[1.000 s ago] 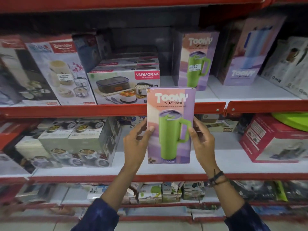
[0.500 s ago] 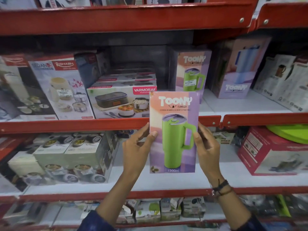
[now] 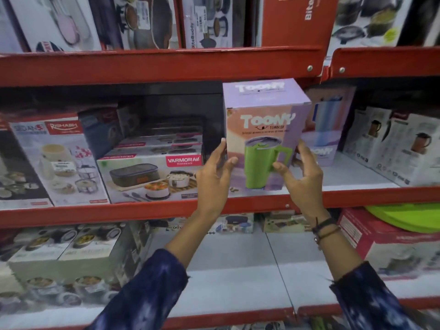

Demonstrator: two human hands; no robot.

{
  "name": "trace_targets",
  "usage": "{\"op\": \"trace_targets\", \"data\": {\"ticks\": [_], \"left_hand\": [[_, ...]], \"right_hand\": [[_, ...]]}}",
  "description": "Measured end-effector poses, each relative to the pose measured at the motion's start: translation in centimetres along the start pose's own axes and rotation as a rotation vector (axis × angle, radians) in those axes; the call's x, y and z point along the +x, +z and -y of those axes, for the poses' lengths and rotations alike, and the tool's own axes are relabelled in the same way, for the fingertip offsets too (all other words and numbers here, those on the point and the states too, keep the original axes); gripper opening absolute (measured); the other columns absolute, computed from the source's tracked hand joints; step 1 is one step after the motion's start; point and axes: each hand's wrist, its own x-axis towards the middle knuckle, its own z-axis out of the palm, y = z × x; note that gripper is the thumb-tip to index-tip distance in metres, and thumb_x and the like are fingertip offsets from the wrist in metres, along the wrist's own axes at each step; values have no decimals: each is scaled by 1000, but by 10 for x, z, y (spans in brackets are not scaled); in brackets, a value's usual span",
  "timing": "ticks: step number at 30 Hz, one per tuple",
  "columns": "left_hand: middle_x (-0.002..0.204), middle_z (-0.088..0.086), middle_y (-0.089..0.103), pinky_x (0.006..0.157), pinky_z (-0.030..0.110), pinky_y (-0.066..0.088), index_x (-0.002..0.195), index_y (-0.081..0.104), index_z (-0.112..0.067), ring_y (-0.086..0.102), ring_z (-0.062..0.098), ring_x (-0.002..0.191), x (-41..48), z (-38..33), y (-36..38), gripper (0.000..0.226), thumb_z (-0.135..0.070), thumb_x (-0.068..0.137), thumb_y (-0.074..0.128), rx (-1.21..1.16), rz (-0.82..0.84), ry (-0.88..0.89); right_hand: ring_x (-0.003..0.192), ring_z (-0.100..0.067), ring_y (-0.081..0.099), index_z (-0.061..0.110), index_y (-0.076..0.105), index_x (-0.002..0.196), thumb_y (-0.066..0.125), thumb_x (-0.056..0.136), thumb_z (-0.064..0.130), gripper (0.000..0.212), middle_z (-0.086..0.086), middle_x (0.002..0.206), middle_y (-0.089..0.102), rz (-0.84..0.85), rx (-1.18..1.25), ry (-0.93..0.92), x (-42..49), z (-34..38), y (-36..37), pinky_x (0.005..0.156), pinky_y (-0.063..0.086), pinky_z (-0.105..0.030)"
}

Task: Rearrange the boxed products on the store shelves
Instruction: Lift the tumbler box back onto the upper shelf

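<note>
A tall pink-and-lilac Toony tumbler box (image 3: 260,136) with a green mug printed on it stands at the front of the middle shelf (image 3: 142,211), its top tilted toward me. My left hand (image 3: 212,177) grips its left edge, thumb on the front face. My right hand (image 3: 301,173) holds its right side, fingers on the front. A second Toony box (image 3: 327,132) with a blue tumbler stands just behind and to the right, partly hidden.
A Varmora lunch-box carton (image 3: 152,177) sits left of the held box, with a Rishabh carton (image 3: 59,160) further left. White jug boxes (image 3: 395,146) stand at the right. The upper shelf lip (image 3: 166,65) hangs just above the box top. A red box (image 3: 371,236) lies below right.
Both hands have lifted the Toony box from in front of the lower shelf up onto the middle shelf's front edge. The view has tipped upward.
</note>
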Motion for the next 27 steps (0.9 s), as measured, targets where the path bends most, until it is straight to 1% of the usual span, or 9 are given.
{"op": "trace_targets", "data": {"ticks": [3, 5, 7, 11, 13, 16, 19, 23, 27], "left_hand": [[124, 1, 63, 85, 7, 47, 136, 48, -10, 62, -4, 101, 6, 21, 18, 47, -22, 92, 59, 27, 14, -20], [110, -6, 64, 74, 0, 43, 136, 48, -11, 60, -10, 83, 9, 33, 27, 46, -25, 93, 58, 81, 22, -34], [103, -1, 68, 74, 9, 48, 136, 48, -12, 58, 1, 79, 11, 44, 34, 47, -27, 93, 58, 116, 31, -66], [132, 12, 58, 93, 42, 53, 142, 37, -11, 60, 21, 111, 12, 58, 42, 54, -17, 93, 58, 186, 115, -72], [147, 10, 43, 103, 35, 45, 146, 28, -11, 47, 21, 129, 13, 61, 43, 62, -11, 92, 58, 255, 167, 5], [159, 12, -2, 105, 7, 28, 148, 4, -8, 9, 13, 144, 17, 70, 44, 86, 1, 86, 62, 540, 187, 300], [155, 2, -30, 120, 31, 0, 147, -15, -14, -15, 21, 145, 24, 78, 43, 103, -1, 81, 63, 943, 272, 461], [157, 2, 6, 114, 40, 16, 148, 8, -13, 12, 19, 144, 28, 80, 42, 100, -17, 75, 76, 1121, 225, 521], [154, 5, 14, 113, 43, 23, 147, 20, -11, 19, 24, 142, 26, 66, 39, 84, -23, 82, 71, 1123, 241, 511]], "right_hand": [[122, -14, 49, 14, 41, 142, 71, 83, 24, 66, 5, 131, 51, 32, -23, 70, 5, -23, 3, 105, 42, -36], [125, -13, 48, 17, 40, 142, 70, 84, 23, 66, 1, 135, 51, 64, -20, 121, 8, -36, 5, 107, 40, -32], [123, -13, 50, 20, 40, 142, 70, 84, 23, 66, -4, 137, 53, 91, -10, 174, 9, -46, 8, 105, 42, -31], [126, -13, 46, 30, 33, 143, 68, 86, 20, 68, 3, 142, 45, 112, -30, 213, 7, -58, 16, 107, 40, -35], [138, -10, 31, 32, 18, 148, 64, 89, 17, 76, 8, 150, 30, 118, -100, 137, 9, -60, 20, 115, 29, -32], [148, -13, 5, 20, 3, 151, 56, 93, 10, 79, 1, 160, 5, 151, -372, -112, 15, -64, 28, 119, 7, -22], [147, -17, -5, 16, 0, 150, 53, 91, -2, 81, -3, 158, 0, 214, -570, -215, 16, -68, 36, 119, 5, -32], [145, -28, 1, 12, 0, 147, 51, 92, 1, 76, -6, 156, 0, 248, -694, -208, 19, -70, 40, 115, 9, -42], [147, -26, 8, 10, 11, 150, 51, 93, 5, 70, -5, 158, 7, 245, -688, -175, 16, -57, 33, 118, 11, -40]]}}
